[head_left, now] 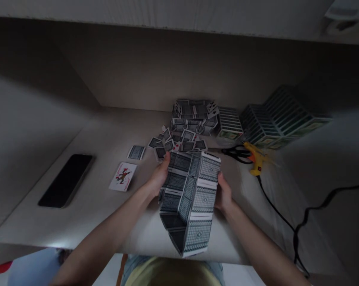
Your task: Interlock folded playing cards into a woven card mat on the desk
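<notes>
Joined playing-card structure is held over the desk, left grip and right grip closed on its edges, side pressure apparently steadying the folded panels; loose cards lie beyond.

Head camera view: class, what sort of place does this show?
Probably a home craft desk: a hot glue gun and scissors lie on a pale desk, near a playing-card structure held by the left hand and right hand.

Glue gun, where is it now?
In the head view, the yellow glue gun lies right of the held card structure, beside the black scissors.
</notes>
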### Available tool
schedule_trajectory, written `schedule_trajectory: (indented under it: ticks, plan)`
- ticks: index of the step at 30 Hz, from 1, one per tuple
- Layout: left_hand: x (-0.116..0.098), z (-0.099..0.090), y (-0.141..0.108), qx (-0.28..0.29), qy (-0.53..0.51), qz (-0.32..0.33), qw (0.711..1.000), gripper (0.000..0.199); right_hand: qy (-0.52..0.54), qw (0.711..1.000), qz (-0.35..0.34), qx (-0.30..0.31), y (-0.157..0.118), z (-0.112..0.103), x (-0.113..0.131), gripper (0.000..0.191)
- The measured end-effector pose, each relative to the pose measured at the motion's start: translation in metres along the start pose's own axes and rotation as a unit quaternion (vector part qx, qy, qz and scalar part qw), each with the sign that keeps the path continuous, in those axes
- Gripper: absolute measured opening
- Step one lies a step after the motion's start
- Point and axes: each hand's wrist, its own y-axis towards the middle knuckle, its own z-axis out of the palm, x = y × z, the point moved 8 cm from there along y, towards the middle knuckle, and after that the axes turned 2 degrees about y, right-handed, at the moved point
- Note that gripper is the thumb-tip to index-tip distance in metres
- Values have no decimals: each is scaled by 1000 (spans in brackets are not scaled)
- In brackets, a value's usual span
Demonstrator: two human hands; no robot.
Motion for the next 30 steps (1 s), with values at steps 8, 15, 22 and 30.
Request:
schedule_trajectory:
  ticks: [8, 15, 22, 30]
  plan:
    - [-12, 0, 0, 62, 15, -1, 998, 50, 34, 997, 10, 63, 0, 10, 4, 38]
    - [-23, -18, -14, 119, 134, 17, 984, 32, 16, 1000, 1, 14, 7, -4, 9, 28]
    - [-55, -9, -36, 126, 304, 186, 926, 43, -180, 982, -58, -25, 28, -14, 12, 40]
    - [-53, -22, -28, -32, 290, 302, 908, 47, -393, 878, -225, -154, 35, -28, 34, 29]
